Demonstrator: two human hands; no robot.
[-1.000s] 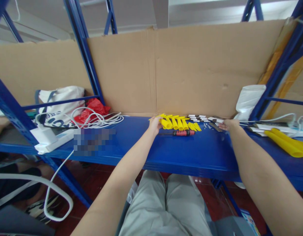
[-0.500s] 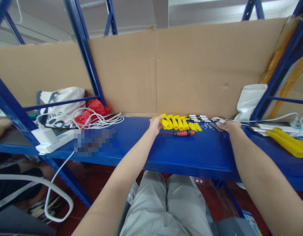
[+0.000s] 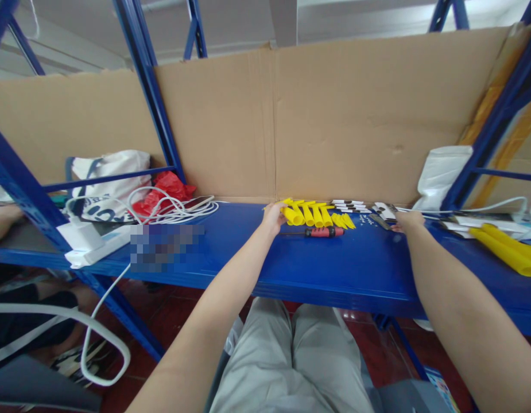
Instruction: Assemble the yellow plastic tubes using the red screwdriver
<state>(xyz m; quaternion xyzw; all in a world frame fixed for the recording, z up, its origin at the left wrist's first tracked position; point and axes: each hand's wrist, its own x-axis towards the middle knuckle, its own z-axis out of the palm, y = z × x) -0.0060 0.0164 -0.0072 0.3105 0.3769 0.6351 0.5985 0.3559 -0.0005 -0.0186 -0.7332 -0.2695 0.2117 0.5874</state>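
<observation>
My left hand (image 3: 272, 219) is closed at the left end of a row of yellow tubes (image 3: 308, 215), its fingers on the nearest tube. Farther right, my right hand (image 3: 409, 221) reaches to some white-and-black pieces (image 3: 383, 211) and a dark flat strip (image 3: 379, 221). Its fingers are curled, and what they grip is too small to make out. Between the hands lies a screwdriver (image 3: 324, 232) with a red-and-black handle. Small flat yellow pieces (image 3: 343, 221), a stack of white-and-black strips (image 3: 349, 206) and tiny white bits (image 3: 366, 219) sit behind it.
Larger yellow tubes (image 3: 506, 249) lie at the right on the blue shelf (image 3: 325, 269). To the left are a power strip (image 3: 101, 246), coiled white cable (image 3: 179, 209), a red bag (image 3: 164, 192) and a cloth bag (image 3: 114, 166). Cardboard (image 3: 334, 126) stands behind. Another person's arm (image 3: 4, 222) shows far left.
My right hand has shifted slightly, its fingertips now lower beside the dark strip, and a white-and-black piece shows more clearly behind them. My left hand stays on the yellow tube.
</observation>
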